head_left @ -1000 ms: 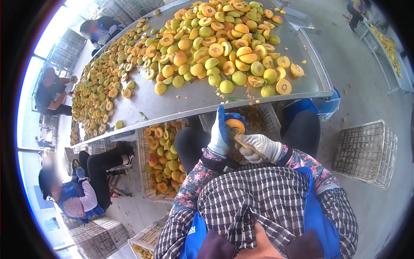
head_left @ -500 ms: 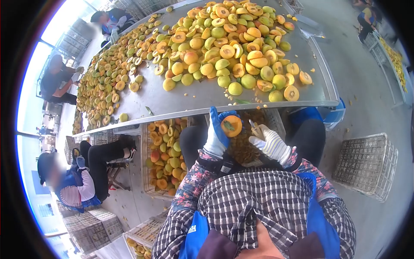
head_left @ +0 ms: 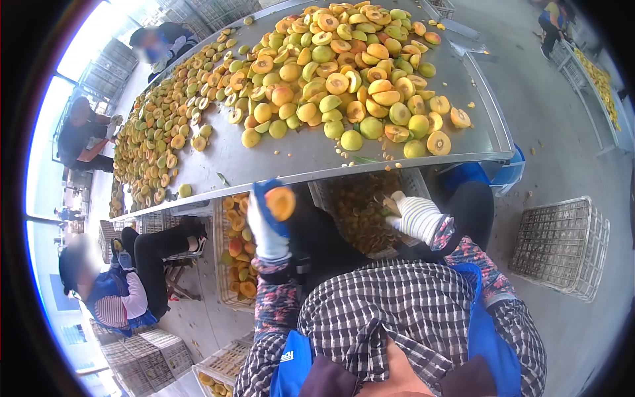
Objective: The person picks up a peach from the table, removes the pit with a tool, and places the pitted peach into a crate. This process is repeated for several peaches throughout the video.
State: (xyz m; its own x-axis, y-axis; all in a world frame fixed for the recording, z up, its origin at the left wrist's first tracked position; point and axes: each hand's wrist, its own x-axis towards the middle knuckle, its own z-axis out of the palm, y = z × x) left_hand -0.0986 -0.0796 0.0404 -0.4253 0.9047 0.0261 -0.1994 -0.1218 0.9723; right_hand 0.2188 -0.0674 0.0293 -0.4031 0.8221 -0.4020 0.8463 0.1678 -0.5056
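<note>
In the head view, the gloved left hand (head_left: 269, 235) curls partly round a peach half (head_left: 280, 204), fingers behind it, cut face outward, a grip that seems to leave the hollow exposed. The half is above the near edge of the crate of halves (head_left: 238, 305). The gloved right hand (head_left: 419, 217) has its fingers bunched on a small hand tool (head_left: 390, 206), its tip unclear, over the crate of pits (head_left: 422, 184), which sits between the knees, probably for easy reach. More halves are heaped on the metal table (head_left: 301, 153), likewise nearby.

Single head-worn camera, facing forward and steeply down, wide fisheye view
</note>
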